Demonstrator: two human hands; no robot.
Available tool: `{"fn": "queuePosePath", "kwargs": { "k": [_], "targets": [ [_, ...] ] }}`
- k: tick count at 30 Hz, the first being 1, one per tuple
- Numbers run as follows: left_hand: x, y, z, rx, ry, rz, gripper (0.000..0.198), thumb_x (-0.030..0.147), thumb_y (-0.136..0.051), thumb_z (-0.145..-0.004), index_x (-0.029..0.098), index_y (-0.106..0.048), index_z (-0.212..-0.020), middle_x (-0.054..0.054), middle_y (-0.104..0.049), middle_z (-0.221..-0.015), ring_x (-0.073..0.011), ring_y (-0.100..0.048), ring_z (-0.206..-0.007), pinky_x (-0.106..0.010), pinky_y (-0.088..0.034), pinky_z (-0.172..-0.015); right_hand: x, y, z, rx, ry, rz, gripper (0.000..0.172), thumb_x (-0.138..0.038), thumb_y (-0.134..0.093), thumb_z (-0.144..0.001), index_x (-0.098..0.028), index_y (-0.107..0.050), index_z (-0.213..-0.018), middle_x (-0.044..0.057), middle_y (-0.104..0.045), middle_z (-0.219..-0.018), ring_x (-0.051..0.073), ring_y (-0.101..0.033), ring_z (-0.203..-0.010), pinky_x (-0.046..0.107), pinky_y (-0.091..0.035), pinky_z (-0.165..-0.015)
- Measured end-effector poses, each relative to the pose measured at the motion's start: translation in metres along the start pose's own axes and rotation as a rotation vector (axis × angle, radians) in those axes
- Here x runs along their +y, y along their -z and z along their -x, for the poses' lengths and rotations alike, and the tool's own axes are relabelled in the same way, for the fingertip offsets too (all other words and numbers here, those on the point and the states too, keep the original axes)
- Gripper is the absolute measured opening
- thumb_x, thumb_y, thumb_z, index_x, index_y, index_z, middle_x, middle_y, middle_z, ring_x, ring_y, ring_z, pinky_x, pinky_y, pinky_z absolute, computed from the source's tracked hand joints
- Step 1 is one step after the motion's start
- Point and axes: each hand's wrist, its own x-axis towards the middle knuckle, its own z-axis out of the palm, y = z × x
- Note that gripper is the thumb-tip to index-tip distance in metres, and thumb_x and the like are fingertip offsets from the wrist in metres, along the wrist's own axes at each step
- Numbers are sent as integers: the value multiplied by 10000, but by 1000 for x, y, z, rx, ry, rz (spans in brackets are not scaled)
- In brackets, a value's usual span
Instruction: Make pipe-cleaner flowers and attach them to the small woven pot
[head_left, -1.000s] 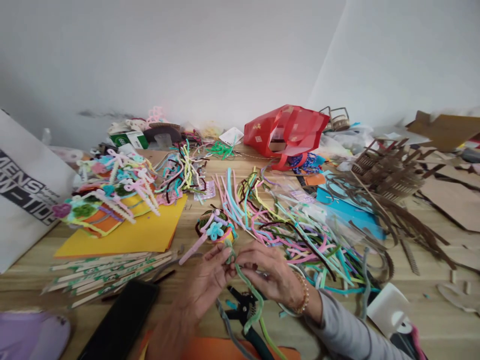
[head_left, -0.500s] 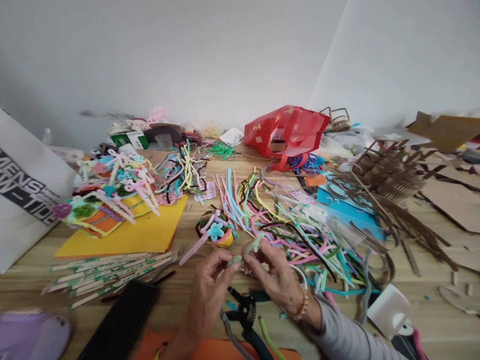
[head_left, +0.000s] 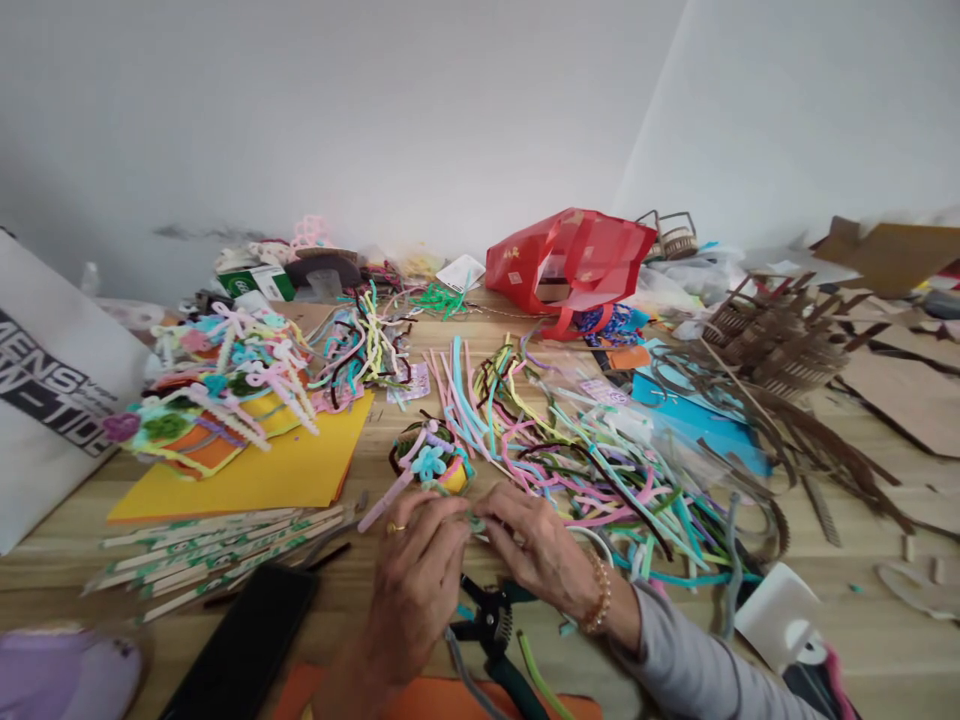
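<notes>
Both the left hand (head_left: 420, 575) and the right hand (head_left: 536, 550) are pinched onto a pipe cleaner (head_left: 477, 521), lower centre. Just below, pliers (head_left: 491, 625) are seen.

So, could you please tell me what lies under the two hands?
Black pliers lie on the wooden table below the left hand and right hand. The small green piece pinched between them is mostly covered.
</notes>
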Motion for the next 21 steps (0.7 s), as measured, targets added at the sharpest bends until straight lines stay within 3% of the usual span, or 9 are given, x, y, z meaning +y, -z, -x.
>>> {"fn": "queuePosePath", "kwargs": {
  "k": [8, 13, 18, 21],
  "targets": [
    [1, 4, -7, -59, 163, 70, 169, 122, -510, -843, 228, -581, -732, -26, -666, -742, -207, -579, -784, -330, -425, -805, 3, -7, 2, 75, 40, 12, 128, -126, -444, -928, -193, -536, -870, 42, -576, -804, 157, -543, -732, 257, -441, -659],
    [1, 11, -8, -185, 312, 89, 131, 187, -532, -815, 202, -596, -703, -38, -625, -686, -222, -567, -717, -326, -402, -693, 3, -6, 3, 57, 54, 29, 129, -153, -432, -944, -195, -540, -887, 45, -581, -813, 160, -541, -737, 264, -437, -655],
    [-6, 18, -16, -384, 645, 406, 175, 295, -587, -772, 195, -569, -630, 47, -407, -513, -146, -412, -514, -256, -293, -516, 2, -5, 4, -8, 61, 57, 125, -170, -421, -954, -198, -540, -925, 52, -598, -835, 167, -548, -754, 272, -433, -667],
    [-12, 18, -17, -445, 746, 645, 201, 311, -583, -773, 187, -532, -623, 54, -403, -541, -128, -397, -534, -236, -287, -519, 2, -5, 5, -32, 75, 97, 143, -174, -404, -964, -195, -545, -946, 56, -599, -844, 165, -554, -755, 267, -431, -654]
  ]
}}
